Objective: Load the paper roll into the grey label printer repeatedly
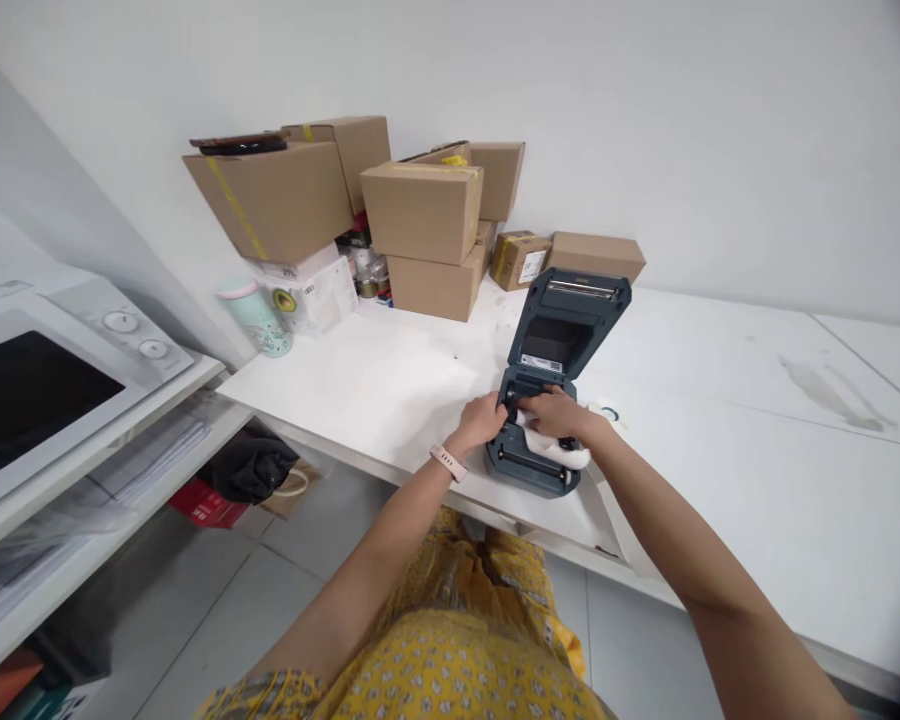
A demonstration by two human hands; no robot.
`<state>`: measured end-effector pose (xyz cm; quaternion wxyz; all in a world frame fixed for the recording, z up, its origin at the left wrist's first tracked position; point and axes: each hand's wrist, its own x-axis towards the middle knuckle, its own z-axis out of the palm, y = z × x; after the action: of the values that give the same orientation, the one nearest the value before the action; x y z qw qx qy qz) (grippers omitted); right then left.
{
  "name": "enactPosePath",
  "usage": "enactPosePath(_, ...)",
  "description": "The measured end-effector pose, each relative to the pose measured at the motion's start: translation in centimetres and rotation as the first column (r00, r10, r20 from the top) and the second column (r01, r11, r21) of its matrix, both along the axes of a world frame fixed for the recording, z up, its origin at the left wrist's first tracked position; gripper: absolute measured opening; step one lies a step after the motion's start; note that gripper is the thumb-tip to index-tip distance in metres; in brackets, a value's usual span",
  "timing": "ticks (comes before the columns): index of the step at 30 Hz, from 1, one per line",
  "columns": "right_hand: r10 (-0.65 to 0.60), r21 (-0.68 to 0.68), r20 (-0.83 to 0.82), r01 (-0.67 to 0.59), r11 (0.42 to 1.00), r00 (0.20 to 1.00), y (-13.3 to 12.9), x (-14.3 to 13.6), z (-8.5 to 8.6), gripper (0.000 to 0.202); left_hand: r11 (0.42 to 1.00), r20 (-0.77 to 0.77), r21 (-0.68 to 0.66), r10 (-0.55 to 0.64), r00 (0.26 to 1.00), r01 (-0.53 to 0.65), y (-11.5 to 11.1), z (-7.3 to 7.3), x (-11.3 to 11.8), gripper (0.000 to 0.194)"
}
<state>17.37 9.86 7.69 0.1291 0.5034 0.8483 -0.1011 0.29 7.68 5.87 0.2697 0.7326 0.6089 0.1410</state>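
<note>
A dark grey-blue label printer (516,462) sits on the white table near its front edge, its lid (600,318) raised and tilted back. My left hand (481,420) grips the left rim of the printer body, fingers curled over the edge. Inside the open body, my right hand (556,412) holds a crumpled white cloth (555,450). Part of the cloth drapes over the right side, above the front roller (529,465). The fingertips of the right hand are partly hidden within the printer.
Cardboard boxes (424,215) are stacked along the wall behind the white table (720,380). A pale green tumbler (256,318) stands at the table's left end. Farther left, a microwave (120,345) rests on a shelf. The table's front edge runs just before my body.
</note>
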Motion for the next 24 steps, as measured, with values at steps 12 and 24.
enactPosePath(12,-0.155,-0.095,-0.936,0.198,0.976,0.316,-6.4,11.0,5.7,0.047,1.000,-0.019,0.018,0.010,1.000,-0.010,-1.0,0.2,-0.1,0.038)
enactPosePath(24,-0.479,-0.296,-0.877,0.827,0.479,-0.036,-12.5,14.6,-8.8,0.058,0.999,-0.017,0.009,0.046,0.999,-0.046,-1.1,0.4,0.3,0.043)
